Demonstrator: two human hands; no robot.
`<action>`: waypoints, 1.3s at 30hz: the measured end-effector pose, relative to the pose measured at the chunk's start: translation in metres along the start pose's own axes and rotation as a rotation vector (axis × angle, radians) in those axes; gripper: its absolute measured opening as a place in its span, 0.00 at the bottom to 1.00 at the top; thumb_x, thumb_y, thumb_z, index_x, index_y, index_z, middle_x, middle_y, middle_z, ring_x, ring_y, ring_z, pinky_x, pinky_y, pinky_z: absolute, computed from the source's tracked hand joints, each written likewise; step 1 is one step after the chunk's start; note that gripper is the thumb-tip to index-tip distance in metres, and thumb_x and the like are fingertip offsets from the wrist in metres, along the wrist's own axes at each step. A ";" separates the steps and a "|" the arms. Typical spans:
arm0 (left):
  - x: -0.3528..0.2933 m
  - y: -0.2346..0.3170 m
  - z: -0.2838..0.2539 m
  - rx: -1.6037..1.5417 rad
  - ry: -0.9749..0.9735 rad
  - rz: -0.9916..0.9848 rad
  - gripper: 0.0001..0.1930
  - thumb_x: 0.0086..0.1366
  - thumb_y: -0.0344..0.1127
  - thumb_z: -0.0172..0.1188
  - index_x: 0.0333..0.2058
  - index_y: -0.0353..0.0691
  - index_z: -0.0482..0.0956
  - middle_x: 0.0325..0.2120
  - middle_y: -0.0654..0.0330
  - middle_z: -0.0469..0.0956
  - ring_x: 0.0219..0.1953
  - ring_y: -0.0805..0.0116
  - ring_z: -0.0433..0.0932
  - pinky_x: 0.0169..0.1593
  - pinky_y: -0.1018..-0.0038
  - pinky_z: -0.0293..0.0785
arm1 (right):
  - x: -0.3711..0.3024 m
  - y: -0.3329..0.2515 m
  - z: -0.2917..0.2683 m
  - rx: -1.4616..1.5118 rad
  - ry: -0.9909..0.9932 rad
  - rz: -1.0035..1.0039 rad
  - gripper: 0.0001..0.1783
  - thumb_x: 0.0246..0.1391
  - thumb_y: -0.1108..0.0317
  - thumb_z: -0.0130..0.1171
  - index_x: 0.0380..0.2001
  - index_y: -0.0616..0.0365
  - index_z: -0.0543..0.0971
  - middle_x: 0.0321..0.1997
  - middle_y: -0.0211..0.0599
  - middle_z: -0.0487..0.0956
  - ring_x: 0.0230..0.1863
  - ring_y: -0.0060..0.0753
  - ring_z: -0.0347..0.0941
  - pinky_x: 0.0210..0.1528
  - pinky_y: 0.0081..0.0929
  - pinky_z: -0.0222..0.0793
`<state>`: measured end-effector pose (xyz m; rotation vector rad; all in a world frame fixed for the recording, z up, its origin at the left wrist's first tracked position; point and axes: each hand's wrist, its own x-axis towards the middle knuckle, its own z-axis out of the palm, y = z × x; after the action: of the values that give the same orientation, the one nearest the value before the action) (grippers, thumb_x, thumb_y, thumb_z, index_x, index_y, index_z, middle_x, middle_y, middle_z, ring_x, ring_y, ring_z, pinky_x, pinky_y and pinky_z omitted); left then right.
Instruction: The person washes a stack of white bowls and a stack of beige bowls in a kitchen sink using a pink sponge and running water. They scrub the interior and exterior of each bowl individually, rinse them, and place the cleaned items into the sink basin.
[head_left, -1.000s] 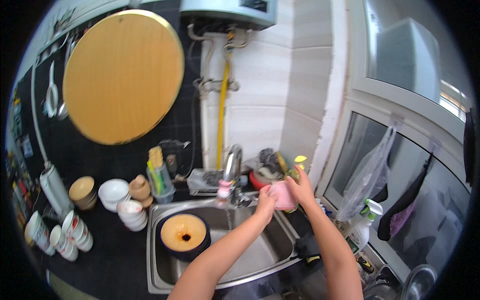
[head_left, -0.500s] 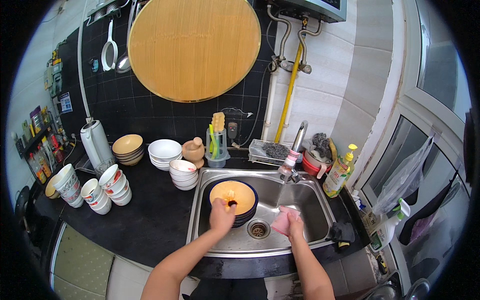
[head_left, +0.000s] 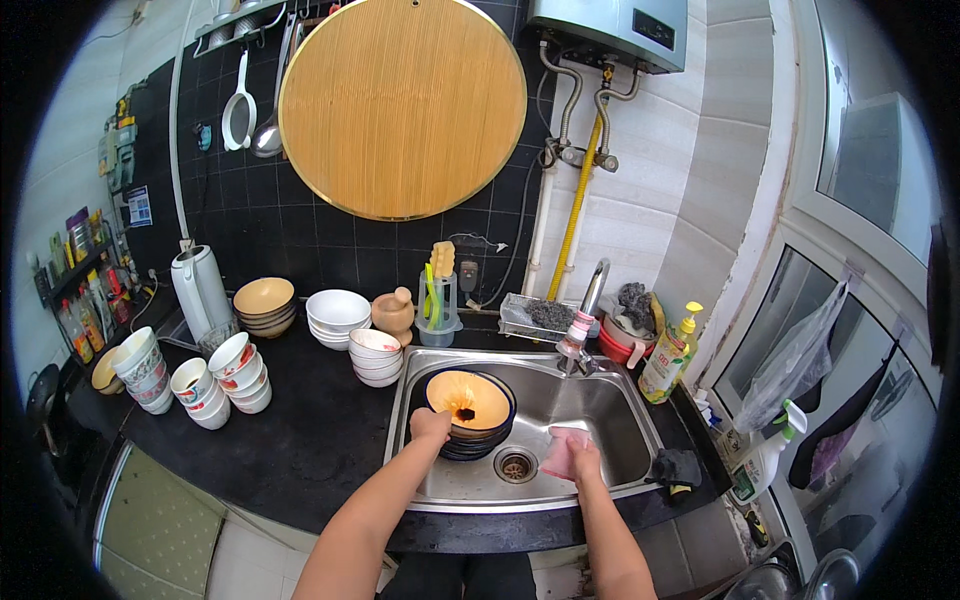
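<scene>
My left hand (head_left: 431,426) grips the near rim of a tan bowl (head_left: 470,398) that tops a stack of dark-rimmed bowls in the left part of the steel sink (head_left: 610,410). My right hand (head_left: 583,462) holds a pink cloth (head_left: 562,450) low in the sink, just right of the drain (head_left: 516,464). The faucet (head_left: 586,310) rises behind the sink, with no water visible.
White bowls (head_left: 375,355) and cups (head_left: 235,375) stand in stacks on the black counter (head_left: 300,440) to the left, with a kettle (head_left: 200,288) behind. A yellow soap bottle (head_left: 668,352) stands right of the sink. A round wooden board (head_left: 400,105) hangs on the wall.
My hands dropped from the pink cloth near the faucet into the sink. The left hand took the bowl's rim and the right lowered the cloth beside the drain. The view swung left.
</scene>
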<state>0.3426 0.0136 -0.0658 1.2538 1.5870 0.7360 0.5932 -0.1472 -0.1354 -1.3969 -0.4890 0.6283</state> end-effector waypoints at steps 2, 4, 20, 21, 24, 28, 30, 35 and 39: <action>-0.004 0.011 -0.007 -0.129 -0.062 -0.049 0.11 0.51 0.32 0.54 0.21 0.25 0.73 0.18 0.45 0.76 0.17 0.57 0.78 0.18 0.68 0.74 | 0.001 0.002 0.000 0.024 -0.016 -0.015 0.18 0.48 0.67 0.58 0.41 0.65 0.73 0.38 0.40 0.77 0.37 0.31 0.73 0.41 0.27 0.68; -0.004 0.016 -0.012 -0.197 -0.093 -0.060 0.11 0.52 0.30 0.52 0.22 0.23 0.71 0.16 0.45 0.75 0.15 0.57 0.77 0.13 0.68 0.74 | 0.000 0.003 0.002 0.043 -0.039 -0.009 0.17 0.48 0.67 0.58 0.41 0.65 0.73 0.38 0.39 0.77 0.37 0.31 0.73 0.41 0.27 0.69; -0.083 0.012 0.011 -0.329 -0.381 0.322 0.07 0.53 0.28 0.54 0.22 0.29 0.68 0.14 0.50 0.73 0.13 0.62 0.76 0.13 0.74 0.73 | -0.016 -0.029 0.008 0.092 -0.230 0.233 0.19 0.48 0.62 0.57 0.40 0.65 0.73 0.37 0.40 0.77 0.34 0.32 0.75 0.36 0.27 0.73; -0.088 0.010 0.018 -0.360 -0.396 0.305 0.07 0.53 0.28 0.54 0.22 0.29 0.68 0.14 0.50 0.73 0.14 0.62 0.77 0.14 0.73 0.73 | -0.021 -0.035 0.008 0.066 -0.254 0.227 0.19 0.48 0.63 0.58 0.40 0.65 0.73 0.37 0.41 0.77 0.35 0.33 0.75 0.37 0.28 0.73; -0.085 -0.006 0.045 -0.348 -0.411 0.377 0.08 0.51 0.31 0.55 0.21 0.32 0.68 0.13 0.55 0.72 0.12 0.63 0.75 0.12 0.75 0.69 | -0.009 -0.021 -0.007 -0.181 -0.175 0.051 0.19 0.43 0.69 0.58 0.40 0.69 0.73 0.36 0.43 0.77 0.35 0.33 0.75 0.37 0.27 0.72; -0.073 -0.020 0.065 -0.281 -0.450 0.228 0.20 0.50 0.40 0.60 0.37 0.34 0.67 0.32 0.52 0.73 0.34 0.62 0.76 0.30 0.64 0.73 | 0.002 -0.024 -0.022 -0.094 -0.140 0.177 0.17 0.41 0.76 0.56 0.39 0.69 0.73 0.36 0.45 0.78 0.33 0.36 0.77 0.36 0.30 0.75; -0.078 -0.020 0.069 -0.480 -0.582 0.067 0.30 0.50 0.45 0.62 0.47 0.36 0.62 0.44 0.52 0.69 0.47 0.62 0.71 0.42 0.56 0.70 | 0.002 -0.021 -0.027 -0.065 -0.196 0.257 0.17 0.43 0.76 0.56 0.39 0.70 0.73 0.36 0.45 0.78 0.33 0.37 0.77 0.35 0.30 0.75; -0.084 -0.020 0.064 -0.735 -0.717 0.095 0.33 0.54 0.45 0.58 0.54 0.39 0.53 0.48 0.54 0.65 0.50 0.63 0.67 0.48 0.58 0.66 | -0.007 -0.011 -0.024 -0.027 -0.293 0.319 0.21 0.46 0.66 0.61 0.41 0.71 0.72 0.36 0.44 0.78 0.33 0.34 0.77 0.35 0.28 0.75; -0.080 -0.016 0.058 -0.673 -0.501 0.479 0.33 0.52 0.35 0.60 0.53 0.34 0.53 0.47 0.51 0.64 0.49 0.63 0.67 0.50 0.67 0.65 | 0.004 0.009 -0.031 -0.058 -0.142 0.239 0.21 0.50 0.60 0.57 0.40 0.68 0.73 0.35 0.40 0.77 0.31 0.30 0.74 0.34 0.27 0.72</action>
<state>0.3917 -0.0733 -0.0768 1.1761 0.5509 1.0410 0.6154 -0.1672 -0.1486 -1.4844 -0.4589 0.9186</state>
